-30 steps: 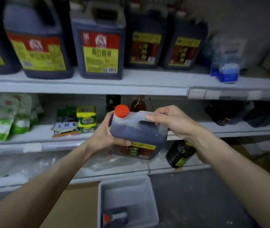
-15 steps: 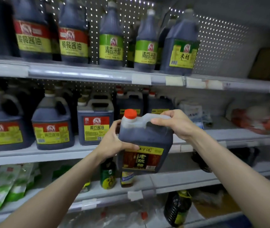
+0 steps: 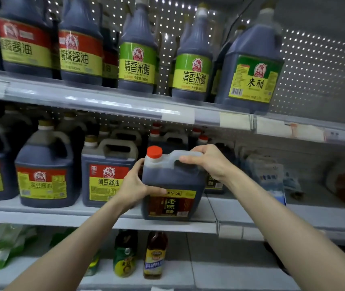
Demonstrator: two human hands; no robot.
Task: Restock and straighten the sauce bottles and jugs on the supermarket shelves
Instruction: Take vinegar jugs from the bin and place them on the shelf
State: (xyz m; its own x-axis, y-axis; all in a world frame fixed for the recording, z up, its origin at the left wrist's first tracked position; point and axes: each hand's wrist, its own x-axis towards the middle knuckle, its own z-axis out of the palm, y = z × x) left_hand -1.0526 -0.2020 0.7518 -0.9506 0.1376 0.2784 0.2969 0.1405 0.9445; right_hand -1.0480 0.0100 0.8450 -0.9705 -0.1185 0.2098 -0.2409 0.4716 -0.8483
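Note:
A dark vinegar jug (image 3: pixel 172 185) with a red cap and a clear handle stands upright at the front edge of the middle shelf (image 3: pixel 226 208). My right hand (image 3: pixel 207 161) grips its handle from above. My left hand (image 3: pixel 134 184) holds its left side, thumb across the front above the label. Whether its base rests on the shelf I cannot tell. Behind it stand more red-capped jugs (image 3: pixel 163 137). Left of it sits a square soy sauce jug (image 3: pixel 107 171) with a red and yellow label.
Round soy jugs (image 3: pixel 43 169) fill the middle shelf's left part. The top shelf carries tall bottles with red or green labels (image 3: pixel 190 66). Blue and white packets (image 3: pixel 266 173) lie right of the jug. Small bottles (image 3: pixel 154 255) stand on the shelf below.
Both hands have carried the jug up from near the grey bin on the floor to the middle shelf's front edge. My view has risen from the lower shelves to the upper ones.

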